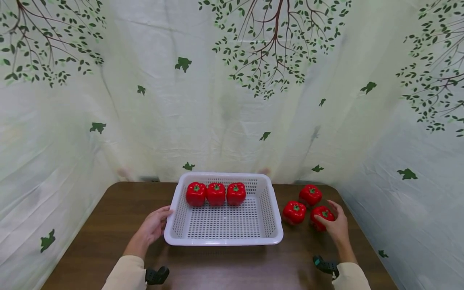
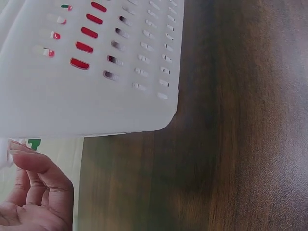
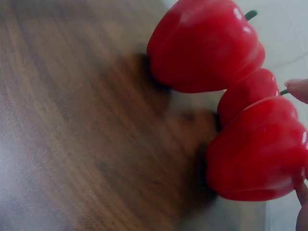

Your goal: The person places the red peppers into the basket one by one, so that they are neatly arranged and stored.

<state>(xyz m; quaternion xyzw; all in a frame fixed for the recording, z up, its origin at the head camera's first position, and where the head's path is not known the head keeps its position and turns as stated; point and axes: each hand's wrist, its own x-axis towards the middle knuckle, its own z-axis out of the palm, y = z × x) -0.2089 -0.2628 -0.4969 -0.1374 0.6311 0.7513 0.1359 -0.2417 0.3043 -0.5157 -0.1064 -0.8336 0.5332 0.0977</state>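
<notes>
sleeves low in the head view, right hand (image 1: pixel 337 226) cupped over the nearest pepper (image 1: pixel 321 214) on the tabletop (image 1: pixel 108 225).
its fingers (image 3: pixel 299 89) curl loosely about that pepper, whether closed on it i cannot tell; it looks light, smooth, firm, best taken round the body. left hand (image 1: pixel 155 224) lies with relaxed fingers at the basket (image 1: pixel 170 225) rim, three peppers inside.

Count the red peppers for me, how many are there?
6. Three stand in a row at the back of the white basket. Three are on the table beside it, and one under the right hand.
</notes>
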